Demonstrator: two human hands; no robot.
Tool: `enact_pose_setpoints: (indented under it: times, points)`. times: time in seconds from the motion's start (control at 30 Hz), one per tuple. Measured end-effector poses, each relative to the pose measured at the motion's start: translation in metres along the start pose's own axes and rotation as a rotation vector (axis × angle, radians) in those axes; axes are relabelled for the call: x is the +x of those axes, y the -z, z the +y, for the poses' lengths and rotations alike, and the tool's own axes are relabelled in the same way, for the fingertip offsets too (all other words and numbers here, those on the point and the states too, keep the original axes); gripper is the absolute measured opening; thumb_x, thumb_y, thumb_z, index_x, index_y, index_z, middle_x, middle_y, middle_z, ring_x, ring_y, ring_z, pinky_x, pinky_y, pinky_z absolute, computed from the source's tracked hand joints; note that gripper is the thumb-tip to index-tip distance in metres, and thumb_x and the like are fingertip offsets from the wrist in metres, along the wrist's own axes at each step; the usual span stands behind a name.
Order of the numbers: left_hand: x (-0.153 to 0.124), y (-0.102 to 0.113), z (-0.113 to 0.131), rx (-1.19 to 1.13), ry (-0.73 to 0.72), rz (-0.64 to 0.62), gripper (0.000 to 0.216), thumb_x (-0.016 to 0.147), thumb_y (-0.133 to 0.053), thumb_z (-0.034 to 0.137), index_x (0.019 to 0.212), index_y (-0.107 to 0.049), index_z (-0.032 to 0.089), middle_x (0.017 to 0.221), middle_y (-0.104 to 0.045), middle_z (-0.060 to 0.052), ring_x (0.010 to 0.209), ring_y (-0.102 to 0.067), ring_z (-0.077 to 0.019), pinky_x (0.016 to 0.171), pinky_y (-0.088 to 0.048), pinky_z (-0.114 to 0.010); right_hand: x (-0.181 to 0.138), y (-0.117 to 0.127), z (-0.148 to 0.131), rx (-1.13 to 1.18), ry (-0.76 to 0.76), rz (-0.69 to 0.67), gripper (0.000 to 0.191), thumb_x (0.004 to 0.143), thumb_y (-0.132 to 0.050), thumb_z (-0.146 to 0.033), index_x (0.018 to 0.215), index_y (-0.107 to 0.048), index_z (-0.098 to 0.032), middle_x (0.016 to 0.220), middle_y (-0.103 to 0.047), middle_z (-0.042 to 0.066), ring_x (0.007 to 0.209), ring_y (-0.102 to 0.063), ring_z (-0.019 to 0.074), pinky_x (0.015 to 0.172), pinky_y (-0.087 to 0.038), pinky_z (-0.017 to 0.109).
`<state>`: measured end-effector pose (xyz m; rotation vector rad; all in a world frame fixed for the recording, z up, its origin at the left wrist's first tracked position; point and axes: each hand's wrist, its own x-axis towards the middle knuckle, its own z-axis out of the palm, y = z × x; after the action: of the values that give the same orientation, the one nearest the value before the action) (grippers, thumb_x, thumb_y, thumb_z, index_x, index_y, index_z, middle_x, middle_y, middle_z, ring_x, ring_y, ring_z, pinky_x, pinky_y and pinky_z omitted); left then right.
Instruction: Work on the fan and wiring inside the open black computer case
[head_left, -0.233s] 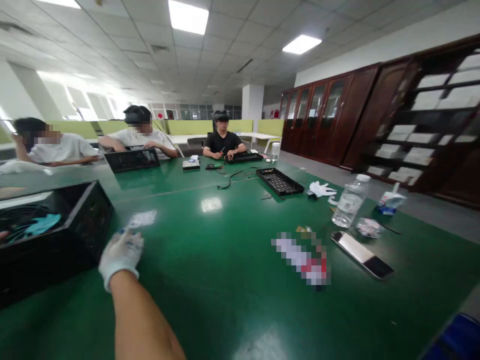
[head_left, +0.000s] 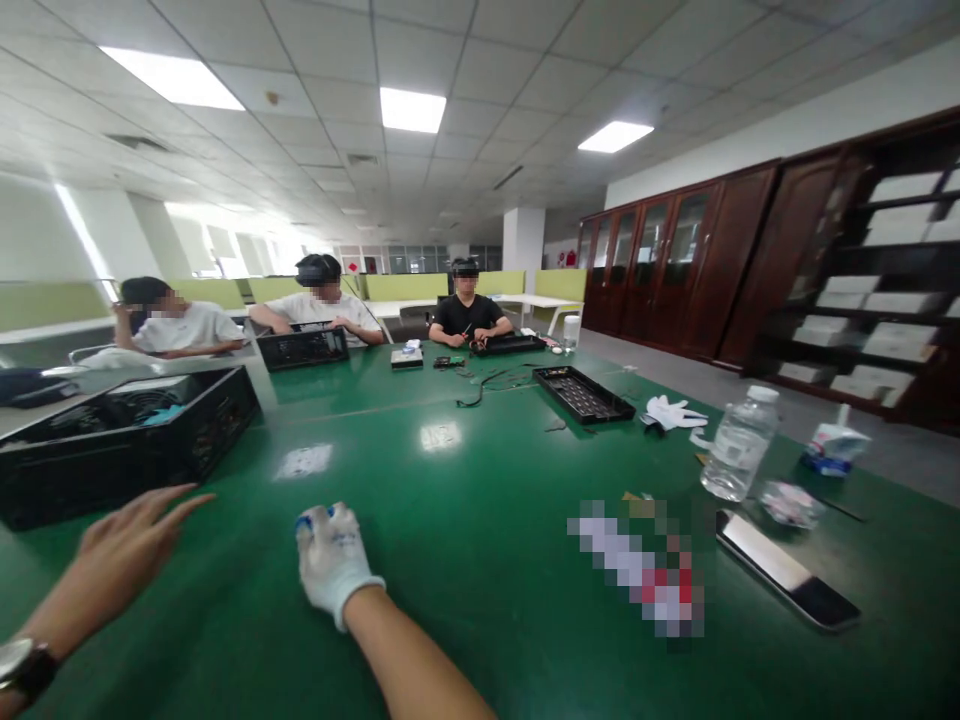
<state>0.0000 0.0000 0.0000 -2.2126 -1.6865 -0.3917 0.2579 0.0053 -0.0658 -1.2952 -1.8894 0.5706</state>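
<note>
Left hand (head_left: pixel 131 535): bare, watch at the wrist, fingers spread flat and holding nothing, hovering low over the green surface (head_left: pixel 480 520); the black open-topped case (head_left: pixel 127 435) lies just beyond its fingertips, near but apart. Right hand (head_left: pixel 334 560): in a white glove, knuckles down on the surface, fingers curled in; something small and blue shows at the fingertips, though it may be only glove trim, and whether anything is gripped cannot be told. A white label (head_left: pixel 304 461) lies on the surface ahead of the gloved hand, between it and the case's right end. Further right: a water bottle (head_left: pixel 739 445) standing upright; a phone (head_left: pixel 787 582) lying flat near it; a black tray (head_left: pixel 583 394) further back; three seated people at the far end.
</note>
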Motion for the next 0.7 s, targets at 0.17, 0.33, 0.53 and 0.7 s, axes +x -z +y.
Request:
enact_pose_setpoints:
  times: [0.17, 0.33, 0.53, 0.7]
  points:
    - [-0.038, -0.055, 0.032, -0.179, 0.008, -0.086, 0.046, 0.104, -0.031, 0.034, 0.139, -0.056, 0.021, 0.147, -0.055, -0.01, 0.137, -0.049, -0.0273, 0.111, -0.038, -0.043, -0.015, 0.035, 0.043, -0.01, -0.004, 0.053, 0.041, 0.107, -0.027, -0.039, 0.127, -0.058, -0.021, 0.125, -0.058, 0.015, 0.121, -0.054, 0.03, 0.107, -0.041, 0.047]
    - [-0.054, -0.081, 0.016, -0.282, 0.131, -0.029, 0.048, 0.101, -0.033, 0.043, 0.136, -0.059, 0.02, 0.137, -0.063, -0.01, 0.129, -0.055, -0.0275, 0.107, -0.045, -0.043, -0.035, 0.065, 0.065, 0.014, 0.044, 0.068, 0.034, 0.107, -0.032, -0.038, 0.122, -0.06, -0.026, 0.118, -0.06, 0.009, 0.115, -0.055, 0.0252, 0.107, -0.042, 0.043]
    - [-0.05, -0.111, -0.007, -0.277, 0.131, 0.03, 0.051, 0.093, -0.037, 0.051, 0.117, -0.072, 0.023, 0.125, -0.069, -0.009, 0.123, -0.059, -0.0306, 0.108, -0.047, -0.046, -0.059, 0.107, 0.083, 0.019, 0.067, 0.065, 0.031, 0.103, -0.04, -0.025, 0.123, -0.063, -0.029, 0.118, -0.06, 0.007, 0.118, -0.055, 0.024, 0.111, -0.04, 0.042]
    - [-0.052, -0.118, -0.014, -0.314, 0.138, 0.033, 0.05, 0.094, -0.036, 0.054, 0.114, -0.073, 0.026, 0.123, -0.071, -0.007, 0.121, -0.061, -0.0291, 0.105, -0.05, -0.044, -0.094, 0.137, 0.083, 0.017, 0.047, 0.043, 0.034, 0.103, -0.043, -0.024, 0.132, -0.06, -0.026, 0.123, -0.054, 0.01, 0.116, -0.057, 0.0236, 0.107, -0.044, 0.04]
